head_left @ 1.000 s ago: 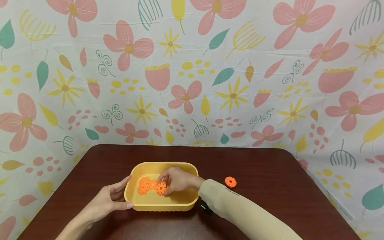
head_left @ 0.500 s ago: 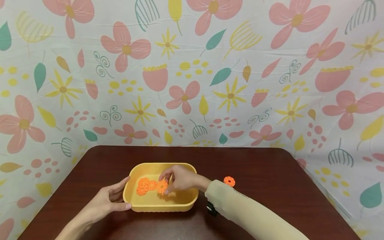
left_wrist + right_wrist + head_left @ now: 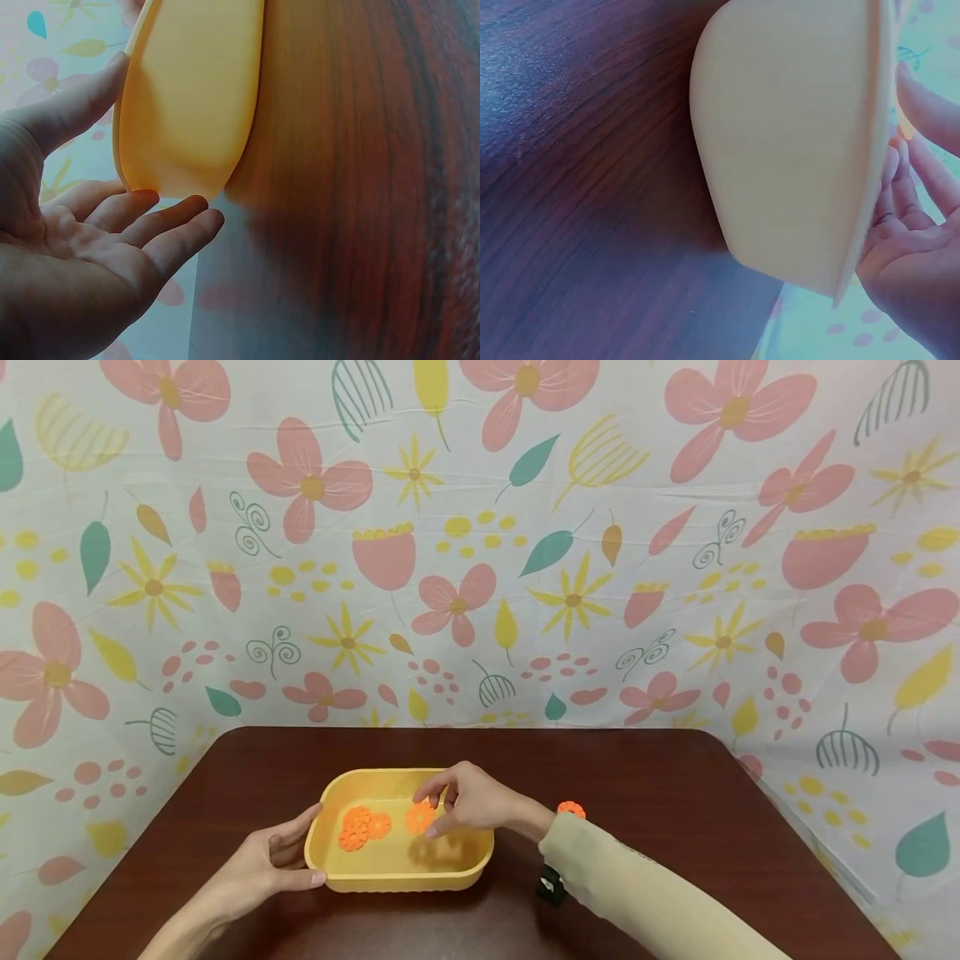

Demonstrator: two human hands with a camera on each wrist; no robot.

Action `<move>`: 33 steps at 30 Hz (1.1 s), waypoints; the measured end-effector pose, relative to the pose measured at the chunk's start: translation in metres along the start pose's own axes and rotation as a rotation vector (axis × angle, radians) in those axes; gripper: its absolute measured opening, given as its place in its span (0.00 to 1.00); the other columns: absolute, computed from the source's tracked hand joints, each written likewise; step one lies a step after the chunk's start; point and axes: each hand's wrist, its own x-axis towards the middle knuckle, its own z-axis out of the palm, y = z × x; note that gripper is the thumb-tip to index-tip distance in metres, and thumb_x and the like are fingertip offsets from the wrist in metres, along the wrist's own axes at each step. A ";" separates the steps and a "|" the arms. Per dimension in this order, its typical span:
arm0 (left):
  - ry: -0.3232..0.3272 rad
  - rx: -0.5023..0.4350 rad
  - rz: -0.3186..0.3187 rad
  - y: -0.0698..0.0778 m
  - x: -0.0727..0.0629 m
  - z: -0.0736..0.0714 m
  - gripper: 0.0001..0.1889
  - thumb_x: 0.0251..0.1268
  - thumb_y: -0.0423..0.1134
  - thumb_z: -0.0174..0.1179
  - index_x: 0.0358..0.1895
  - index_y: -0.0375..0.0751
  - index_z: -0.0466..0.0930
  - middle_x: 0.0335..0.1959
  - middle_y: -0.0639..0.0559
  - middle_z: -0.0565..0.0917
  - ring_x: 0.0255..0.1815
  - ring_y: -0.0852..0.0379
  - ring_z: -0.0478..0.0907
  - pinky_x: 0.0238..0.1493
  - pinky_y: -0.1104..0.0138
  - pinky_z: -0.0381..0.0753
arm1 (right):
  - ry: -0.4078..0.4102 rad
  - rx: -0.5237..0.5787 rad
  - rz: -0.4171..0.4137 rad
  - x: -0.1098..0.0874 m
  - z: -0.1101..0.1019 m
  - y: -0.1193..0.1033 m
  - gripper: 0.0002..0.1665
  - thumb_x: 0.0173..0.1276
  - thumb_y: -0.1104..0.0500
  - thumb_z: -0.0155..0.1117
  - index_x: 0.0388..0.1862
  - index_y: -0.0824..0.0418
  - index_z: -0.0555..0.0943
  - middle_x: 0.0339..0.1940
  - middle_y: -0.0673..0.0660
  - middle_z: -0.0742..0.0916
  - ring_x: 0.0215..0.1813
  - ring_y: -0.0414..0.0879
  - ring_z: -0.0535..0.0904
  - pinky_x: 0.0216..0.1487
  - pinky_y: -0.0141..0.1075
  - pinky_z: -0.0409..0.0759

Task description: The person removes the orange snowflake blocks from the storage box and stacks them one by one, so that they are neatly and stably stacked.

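A yellow plastic tub [image 3: 397,882] stands on the table. My left hand [image 3: 258,867] holds its left end, thumb at the front corner and fingers along the far side; the left wrist view shows this hand [image 3: 97,247] with fingertips at the rim. Over the right half of the tub, my right hand [image 3: 480,799] pinches an orange flower-shaped disc [image 3: 414,822] between thumb and fingers. Several matching orange discs [image 3: 354,836] lie overlapping on the tub floor at left. In the right wrist view the tub's wall [image 3: 780,135] hides part of the right hand [image 3: 915,244].
Another orange flower-shaped disc [image 3: 572,808] lies on the table right of the tub, partly covered by the right sleeve [image 3: 637,877]. The dark brown table [image 3: 645,768] reaches back to a flower-printed cloth [image 3: 480,610]. A black device [image 3: 551,887] sits at the right wrist.
The right hand has lifted the pinched orange disc up and rightward, away from the other discs. Its forearm now partly covers the disc on the table. The left hand stays at the tub.
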 end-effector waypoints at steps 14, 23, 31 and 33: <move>0.001 0.000 0.001 0.002 -0.001 0.001 0.51 0.65 0.34 0.75 0.85 0.33 0.50 0.82 0.30 0.54 0.79 0.29 0.57 0.59 0.61 0.83 | 0.092 0.085 0.016 -0.032 -0.020 -0.003 0.23 0.56 0.67 0.85 0.53 0.62 0.90 0.35 0.59 0.79 0.24 0.48 0.61 0.27 0.31 0.63; -0.008 -0.014 -0.014 0.000 -0.001 0.000 0.51 0.66 0.34 0.74 0.85 0.33 0.49 0.82 0.30 0.53 0.79 0.29 0.57 0.58 0.61 0.83 | 0.139 0.101 0.019 -0.058 -0.036 0.008 0.26 0.58 0.68 0.83 0.56 0.66 0.89 0.34 0.67 0.80 0.25 0.45 0.62 0.29 0.31 0.64; -0.017 -0.020 -0.008 -0.001 0.000 -0.001 0.51 0.66 0.33 0.74 0.85 0.33 0.48 0.83 0.30 0.53 0.79 0.29 0.57 0.58 0.60 0.83 | 0.209 0.054 0.033 -0.079 -0.053 0.023 0.23 0.57 0.68 0.84 0.54 0.64 0.90 0.33 0.61 0.81 0.28 0.43 0.68 0.30 0.30 0.67; -0.018 -0.018 -0.005 -0.001 0.001 -0.001 0.51 0.66 0.34 0.74 0.85 0.33 0.49 0.83 0.31 0.52 0.79 0.29 0.57 0.58 0.60 0.83 | 0.229 0.041 0.050 -0.084 -0.056 0.027 0.23 0.57 0.67 0.84 0.54 0.64 0.90 0.33 0.60 0.81 0.28 0.42 0.68 0.30 0.29 0.67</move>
